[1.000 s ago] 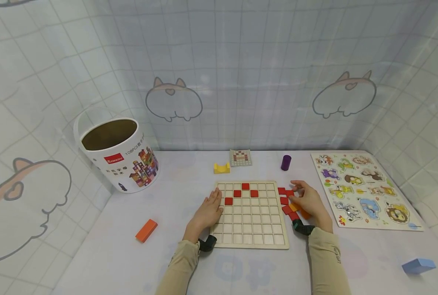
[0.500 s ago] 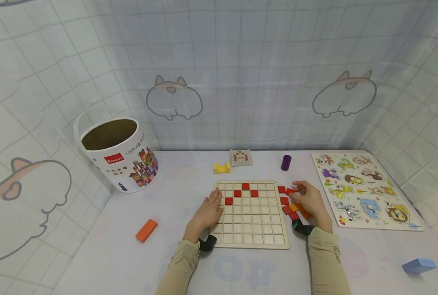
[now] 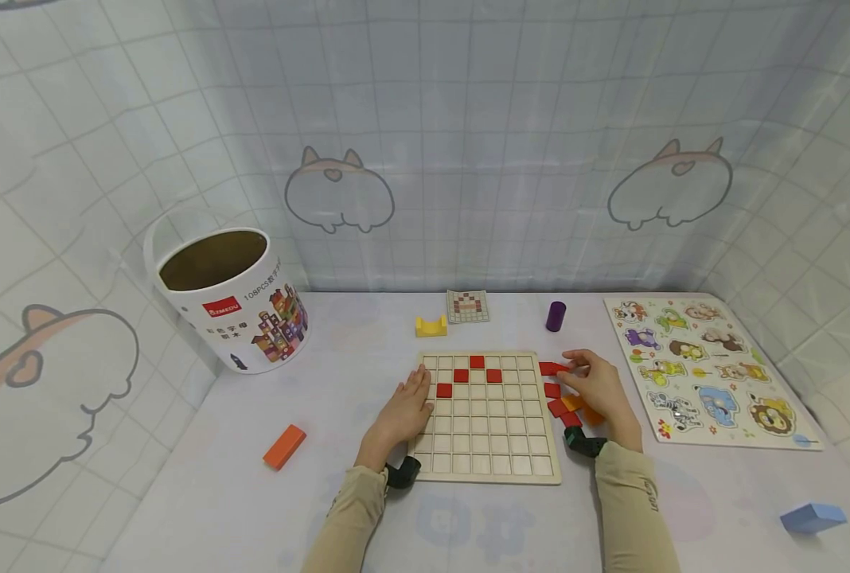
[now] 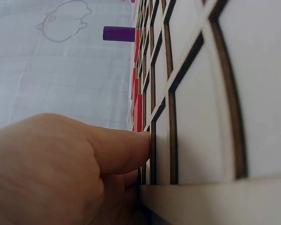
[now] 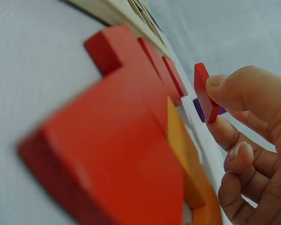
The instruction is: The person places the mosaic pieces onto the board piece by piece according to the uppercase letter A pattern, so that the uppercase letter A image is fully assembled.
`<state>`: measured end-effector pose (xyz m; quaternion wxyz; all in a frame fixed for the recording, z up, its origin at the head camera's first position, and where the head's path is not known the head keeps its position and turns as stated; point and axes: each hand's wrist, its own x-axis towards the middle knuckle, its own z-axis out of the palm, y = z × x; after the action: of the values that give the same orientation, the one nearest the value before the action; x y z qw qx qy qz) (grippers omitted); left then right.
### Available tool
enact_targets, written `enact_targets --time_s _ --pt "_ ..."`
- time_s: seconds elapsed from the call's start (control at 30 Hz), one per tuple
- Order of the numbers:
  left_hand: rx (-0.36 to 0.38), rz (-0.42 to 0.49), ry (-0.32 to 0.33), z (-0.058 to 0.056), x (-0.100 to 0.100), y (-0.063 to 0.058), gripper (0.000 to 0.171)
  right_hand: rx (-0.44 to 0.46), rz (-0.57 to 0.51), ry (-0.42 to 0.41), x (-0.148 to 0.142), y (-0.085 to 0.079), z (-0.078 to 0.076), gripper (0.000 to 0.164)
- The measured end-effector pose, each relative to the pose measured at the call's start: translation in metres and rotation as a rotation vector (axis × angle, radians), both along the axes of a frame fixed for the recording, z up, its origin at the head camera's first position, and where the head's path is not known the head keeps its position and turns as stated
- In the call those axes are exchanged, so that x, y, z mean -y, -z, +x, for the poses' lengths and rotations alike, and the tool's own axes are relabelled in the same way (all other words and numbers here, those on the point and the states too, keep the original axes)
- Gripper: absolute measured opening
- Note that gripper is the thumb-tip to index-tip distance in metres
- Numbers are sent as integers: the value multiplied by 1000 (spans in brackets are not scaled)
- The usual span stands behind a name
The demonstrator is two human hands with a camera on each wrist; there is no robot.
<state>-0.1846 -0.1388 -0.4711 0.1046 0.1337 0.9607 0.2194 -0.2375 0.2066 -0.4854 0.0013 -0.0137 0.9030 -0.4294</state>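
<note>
A wooden grid board (image 3: 488,430) lies flat, with several red square tiles (image 3: 461,376) set in its upper cells. My left hand (image 3: 402,410) rests along its left edge, fingers straight; in the left wrist view the thumb (image 4: 124,147) presses at the frame. Beyond the right edge, my right hand (image 3: 600,386) pinches a red square tile (image 5: 203,86) between thumb and fingers, tilted up on edge. Below that hand lie several loose red tiles (image 3: 552,391) and a yellow-orange piece (image 3: 571,403). Another orange piece (image 3: 594,415) is partly hidden by the hand.
A small pattern card (image 3: 468,307), a yellow notched block (image 3: 430,326) and a purple cylinder (image 3: 555,316) are behind the board. An animal puzzle board (image 3: 711,370) and a blue block (image 3: 812,517) lie right. Left stand a white bucket (image 3: 253,318) and an orange block (image 3: 285,447).
My right hand has picked at the top right loose tile, tipped it up, and shifted slightly left with it. The left hand and the tiles in the grid have stayed put.
</note>
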Motion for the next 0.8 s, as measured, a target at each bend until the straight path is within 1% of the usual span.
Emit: enact_targets --time_s 0.17,0.23,0.43,0.6,0.8 --pt "-3 12 3 0 0 -1 60 -1 -6 4 2 -3 -1 38" --pt "-4 3 4 -1 0 0 60 -3 -10 2 3 -5 -1 37" --pt "-9 -2 8 -1 1 1 59 -18 -26 -24 9 -10 0 37" --pt "-1 -1 6 0 1 -1 60 -32 -19 -49 20 -11 1 35" --pt "5 -1 3 1 0 -3 59 -49 -40 -80 35 -12 3 33"
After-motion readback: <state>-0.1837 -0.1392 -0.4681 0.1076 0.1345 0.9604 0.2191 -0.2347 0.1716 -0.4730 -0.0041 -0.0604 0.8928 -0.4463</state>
